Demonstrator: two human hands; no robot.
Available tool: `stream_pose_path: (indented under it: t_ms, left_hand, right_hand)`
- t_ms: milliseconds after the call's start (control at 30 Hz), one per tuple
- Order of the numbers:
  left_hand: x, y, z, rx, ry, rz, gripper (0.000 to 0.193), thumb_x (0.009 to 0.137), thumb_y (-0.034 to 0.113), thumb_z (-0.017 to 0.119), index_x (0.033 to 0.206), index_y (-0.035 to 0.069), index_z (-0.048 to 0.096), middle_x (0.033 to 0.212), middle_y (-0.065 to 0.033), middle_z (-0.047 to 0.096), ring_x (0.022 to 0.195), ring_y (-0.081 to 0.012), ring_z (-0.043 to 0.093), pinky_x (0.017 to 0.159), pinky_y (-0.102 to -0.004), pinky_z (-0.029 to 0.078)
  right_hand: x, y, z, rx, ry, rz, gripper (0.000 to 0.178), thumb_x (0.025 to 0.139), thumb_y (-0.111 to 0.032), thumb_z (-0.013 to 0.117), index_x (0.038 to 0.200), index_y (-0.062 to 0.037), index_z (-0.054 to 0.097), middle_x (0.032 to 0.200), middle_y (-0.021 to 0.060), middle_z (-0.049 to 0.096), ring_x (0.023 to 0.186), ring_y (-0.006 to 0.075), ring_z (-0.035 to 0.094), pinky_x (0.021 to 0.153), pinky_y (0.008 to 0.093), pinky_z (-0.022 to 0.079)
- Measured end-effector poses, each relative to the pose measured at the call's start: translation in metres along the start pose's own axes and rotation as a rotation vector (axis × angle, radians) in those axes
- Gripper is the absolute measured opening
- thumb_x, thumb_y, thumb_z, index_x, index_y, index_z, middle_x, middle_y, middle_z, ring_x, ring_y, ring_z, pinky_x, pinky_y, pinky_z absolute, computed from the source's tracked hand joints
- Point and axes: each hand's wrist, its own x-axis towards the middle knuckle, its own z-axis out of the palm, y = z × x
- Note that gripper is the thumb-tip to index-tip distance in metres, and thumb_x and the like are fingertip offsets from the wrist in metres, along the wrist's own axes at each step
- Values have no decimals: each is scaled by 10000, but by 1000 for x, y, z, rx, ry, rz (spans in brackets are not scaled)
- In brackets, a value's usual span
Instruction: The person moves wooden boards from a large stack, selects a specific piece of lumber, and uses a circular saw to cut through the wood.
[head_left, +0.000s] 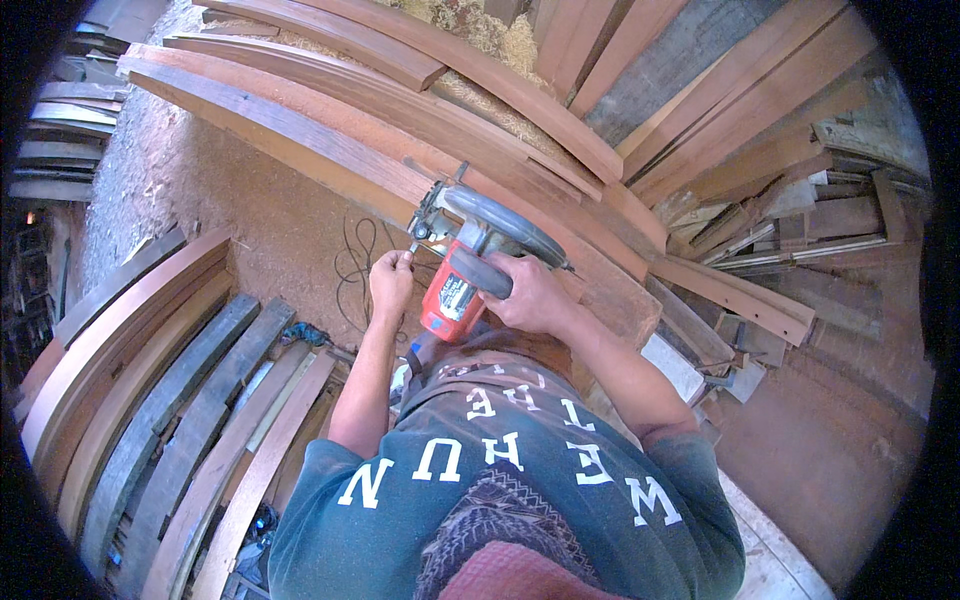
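A red and black circular saw (pixel 458 290) with a dark blade guard rests on a thick wooden plank (pixel 290 140), its body tilted toward me. My right hand (pixel 535 292) is wrapped round the saw's black rear handle. On the other side, my left hand (pixel 393 275) pinches a small, thin metal part at the edge of the saw's base. Its exact shape is mostly hidden by the fingers. The blade cannot be made out under the guard.
A loose black cord (pixel 362 262) lies coiled on the sawdust-covered ground (pixel 290 240). Curved boards (pixel 130 360) are stacked at the left. More planks (pixel 720 90) fan out at the far right, beside a heap of wood offcuts (pixel 850 215). Pale shavings (pixel 480 35) lie at the back.
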Motion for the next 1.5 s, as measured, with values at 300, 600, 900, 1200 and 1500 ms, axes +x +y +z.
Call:
stream_pose_path:
  t_ms: [300,600,900,1200,1500]
  left_hand:
    - [0,0,0,-44,-1,52,257,984,229,635,964,-1,748,800,-116,740,749,-197,694,727,-362,528]
    - [-2,6,-3,28,-5,61,265,986,228,629,947,-5,747,787,-112,731,740,-195,685,723,-361,523]
    - [0,4,-1,19,8,37,275,984,249,629,953,-1,742,781,-104,727,749,-198,690,726,-362,522]
    - [2,1,1,31,4,55,260,982,243,623,955,15,744,798,-118,730,755,-221,694,737,-378,523]
    - [0,4,0,-1,1,41,274,978,263,622,968,23,753,821,-133,738,780,-238,703,758,-381,524]
  right_hand:
    - [0,-4,-1,27,-1,19,350,818,-165,735,1132,-24,677,983,272,712,971,451,690,854,504,558]
    - [-1,-8,-2,31,-12,55,355,812,-162,740,1130,-18,674,973,272,711,969,448,692,854,495,560]
    - [-1,-9,-3,0,1,27,344,806,-155,740,1112,-13,676,950,283,702,937,470,683,829,510,553]
    - [-2,-4,-2,13,-4,27,362,809,-169,744,1129,-14,676,963,296,698,956,472,679,842,508,550]
    - [-4,-5,-2,11,3,18,360,820,-175,728,1136,-11,678,972,293,701,964,466,680,854,504,548]
